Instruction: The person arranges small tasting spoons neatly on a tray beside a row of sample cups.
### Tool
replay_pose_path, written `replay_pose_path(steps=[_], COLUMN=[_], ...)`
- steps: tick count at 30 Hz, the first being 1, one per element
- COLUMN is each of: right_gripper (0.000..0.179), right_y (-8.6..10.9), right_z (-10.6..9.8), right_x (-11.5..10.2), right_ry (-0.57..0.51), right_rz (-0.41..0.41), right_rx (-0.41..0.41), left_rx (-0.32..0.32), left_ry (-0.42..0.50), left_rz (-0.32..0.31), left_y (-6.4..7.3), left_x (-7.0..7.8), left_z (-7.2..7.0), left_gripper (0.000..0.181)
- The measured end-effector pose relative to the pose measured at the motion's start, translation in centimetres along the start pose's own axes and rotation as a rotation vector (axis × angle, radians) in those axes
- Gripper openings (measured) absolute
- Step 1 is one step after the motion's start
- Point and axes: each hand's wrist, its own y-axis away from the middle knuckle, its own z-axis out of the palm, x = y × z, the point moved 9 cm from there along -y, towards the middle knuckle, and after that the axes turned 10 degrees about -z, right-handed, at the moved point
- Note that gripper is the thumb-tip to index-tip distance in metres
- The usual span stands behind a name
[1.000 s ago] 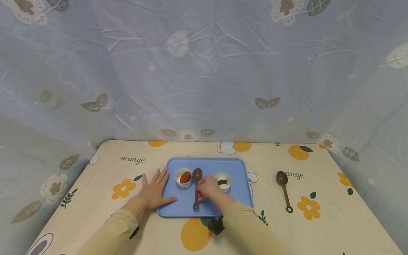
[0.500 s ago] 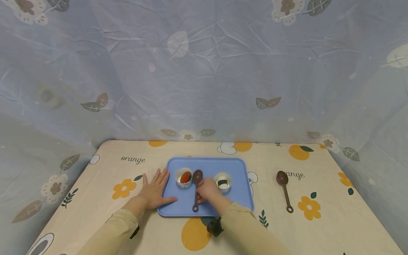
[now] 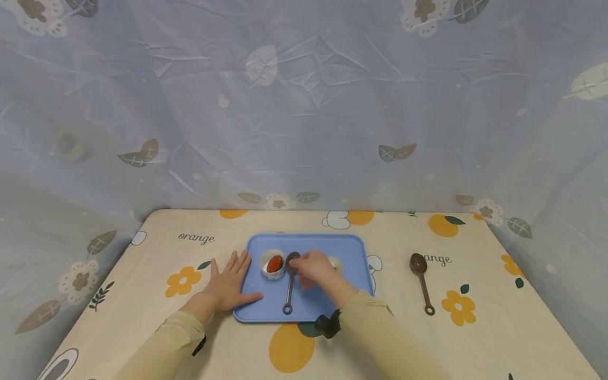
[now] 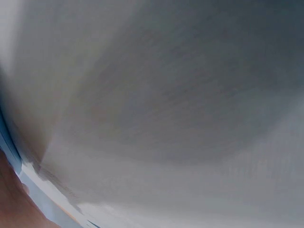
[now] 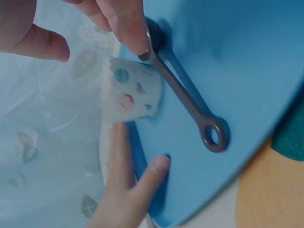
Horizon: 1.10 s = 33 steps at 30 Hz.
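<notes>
A brown spoon (image 3: 289,293) lies on the blue tray (image 3: 353,247), between two small paper cups. My right hand (image 3: 317,269) is over the spoon's upper end; in the right wrist view a fingertip touches the spoon (image 5: 183,92) near its bowl, with the thumb well apart. The left cup (image 3: 267,259) holds an orange-red sushi-like piece (image 3: 274,264). My right hand mostly hides the other cup (image 3: 337,264) and its contents. Fingers spread, my left hand (image 3: 227,289) rests at the tray's left edge, its thumb over the tray.
A second brown spoon (image 3: 423,282) lies on the patterned tablecloth (image 3: 394,295), right of the tray. A bluish patterned curtain (image 3: 304,132) hangs behind the table and at both sides. The left wrist view is mostly a blurred pale surface.
My right hand has let go of the spoon's handle and moved up toward its bowl. The spoon's handle end has swung slightly left. My left hand has stayed put.
</notes>
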Motion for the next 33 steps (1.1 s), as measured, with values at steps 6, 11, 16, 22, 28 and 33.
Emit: replay_pose_path(steps=[6, 11, 16, 22, 28, 33], right_gripper=[0.034, 0.036, 0.036, 0.034, 0.039, 0.038], right_y=[0.3, 0.4, 0.2, 0.4, 0.6, 0.8], right_z=[-0.6, -0.9, -1.8, -3.1, -4.0, -4.9], right_x=[-0.3, -0.2, 0.1, 0.3, 0.6, 1.0], right_ry=[-0.071, -0.078, -0.049, -0.045, -0.050, -0.068], right_rz=[-0.003, 0.010, 0.023, 0.029, 0.026, 0.017], right_rx=[-0.042, -0.070, -0.059, -0.030, -0.029, -0.037], left_rx=[0.004, 0.000, 0.000, -0.005, -0.011, -0.012], left_ry=[0.009, 0.003, 0.014, 0.004, -0.002, 0.006], left_rz=[0.000, -0.005, -0.002, -0.009, -0.011, -0.007], left_y=[0.1, 0.1, 0.0, -0.1, -0.1, 0.1], left_x=[0.1, 0.0, 0.1, 0.0, 0.0, 0.2], left_z=[-0.2, 0.1, 0.1, 0.3, 0.1, -0.2], left_gripper=[0.104, 0.105, 0.106, 0.106, 0.106, 0.105])
